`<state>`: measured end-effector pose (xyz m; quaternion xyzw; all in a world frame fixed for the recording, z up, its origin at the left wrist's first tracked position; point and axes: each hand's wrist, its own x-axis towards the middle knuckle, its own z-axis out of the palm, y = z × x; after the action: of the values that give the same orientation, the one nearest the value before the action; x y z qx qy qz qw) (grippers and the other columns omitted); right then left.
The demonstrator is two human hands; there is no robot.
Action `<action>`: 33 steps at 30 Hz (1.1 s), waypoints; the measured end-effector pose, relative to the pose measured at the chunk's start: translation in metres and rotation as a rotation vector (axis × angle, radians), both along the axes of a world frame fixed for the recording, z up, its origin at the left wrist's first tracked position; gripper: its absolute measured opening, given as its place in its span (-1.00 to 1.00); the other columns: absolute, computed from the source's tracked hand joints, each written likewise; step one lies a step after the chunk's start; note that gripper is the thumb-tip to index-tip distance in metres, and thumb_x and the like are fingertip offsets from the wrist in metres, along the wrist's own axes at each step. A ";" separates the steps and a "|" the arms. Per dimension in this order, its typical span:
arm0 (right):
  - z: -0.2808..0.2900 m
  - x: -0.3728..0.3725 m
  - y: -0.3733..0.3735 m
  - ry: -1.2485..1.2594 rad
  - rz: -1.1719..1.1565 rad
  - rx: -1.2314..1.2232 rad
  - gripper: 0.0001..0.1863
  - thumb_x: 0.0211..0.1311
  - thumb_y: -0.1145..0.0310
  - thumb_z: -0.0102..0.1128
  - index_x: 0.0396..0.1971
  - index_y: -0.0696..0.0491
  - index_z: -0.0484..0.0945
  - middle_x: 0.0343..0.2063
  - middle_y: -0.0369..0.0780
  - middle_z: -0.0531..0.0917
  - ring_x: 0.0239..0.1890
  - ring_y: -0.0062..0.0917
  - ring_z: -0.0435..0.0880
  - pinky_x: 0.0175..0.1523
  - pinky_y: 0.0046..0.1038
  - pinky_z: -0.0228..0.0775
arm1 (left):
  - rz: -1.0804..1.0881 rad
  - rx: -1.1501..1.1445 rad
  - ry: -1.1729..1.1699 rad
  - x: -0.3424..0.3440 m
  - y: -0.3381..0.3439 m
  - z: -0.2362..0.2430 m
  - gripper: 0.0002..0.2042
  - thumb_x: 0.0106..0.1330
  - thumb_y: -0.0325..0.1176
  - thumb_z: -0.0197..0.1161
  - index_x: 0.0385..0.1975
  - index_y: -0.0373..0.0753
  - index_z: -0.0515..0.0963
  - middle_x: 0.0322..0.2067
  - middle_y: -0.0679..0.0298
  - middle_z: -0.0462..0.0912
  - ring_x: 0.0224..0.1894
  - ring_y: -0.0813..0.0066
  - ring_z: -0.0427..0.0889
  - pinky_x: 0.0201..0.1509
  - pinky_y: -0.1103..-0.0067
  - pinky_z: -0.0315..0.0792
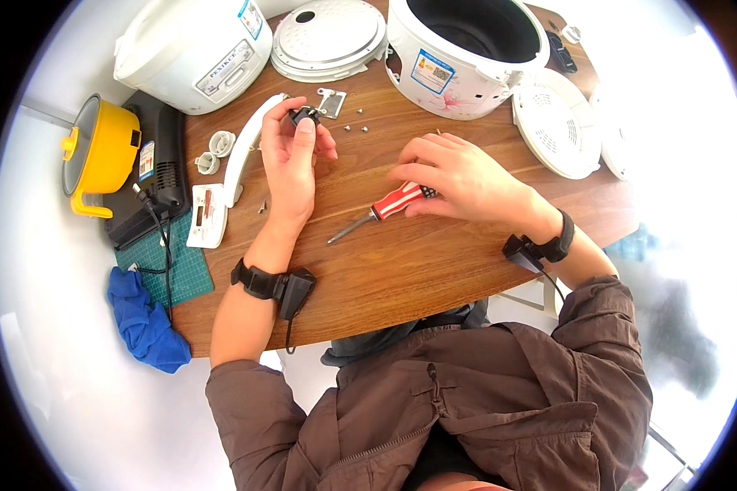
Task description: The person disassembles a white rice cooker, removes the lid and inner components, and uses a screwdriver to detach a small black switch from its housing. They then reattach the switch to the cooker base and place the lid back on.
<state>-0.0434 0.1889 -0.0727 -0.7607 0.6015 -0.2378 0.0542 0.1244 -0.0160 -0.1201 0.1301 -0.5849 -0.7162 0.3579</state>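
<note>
My left hand point(293, 164) is raised over the table, its thumb and fingers closed on a small black plastic part point(305, 116). The part's exact kind does not show. To the right, my right hand point(465, 176) curls around the end of a screwdriver point(397, 200) with a red and white striped handle. Its metal shaft points toward the lower left, close to the tabletop; part of the handle is hidden by my fingers. Just beyond my left hand lie a small metal bracket point(332, 103) and several loose screws point(365, 128).
A curved white handle point(250, 143), white caps point(221, 143) and a white panel point(208, 216) lie at the left. An open rice cooker body point(467, 74), another cooker point(201, 57), a round lid point(327, 41) and a perforated cover point(557, 123) stand behind. A yellow pot point(110, 151) and blue cloth point(143, 319) are far left.
</note>
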 end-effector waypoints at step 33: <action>0.068 -0.074 0.000 0.155 -0.548 -0.212 -0.65 0.04 0.24 0.53 -0.23 0.14 0.70 -0.34 -0.08 0.75 -0.34 -0.22 0.72 -0.11 -0.34 0.53 | -0.083 -0.024 0.017 0.000 -0.001 -0.003 -0.63 0.56 -0.32 0.13 0.28 -0.24 0.30 -0.20 0.22 0.60 -0.18 0.47 0.61 -0.14 0.54 0.53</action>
<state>-0.1172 0.1891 -0.0046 -0.5875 0.7584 -0.2465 -0.1378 0.1242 -0.0168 -0.1228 0.0951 -0.5953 -0.7244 0.3343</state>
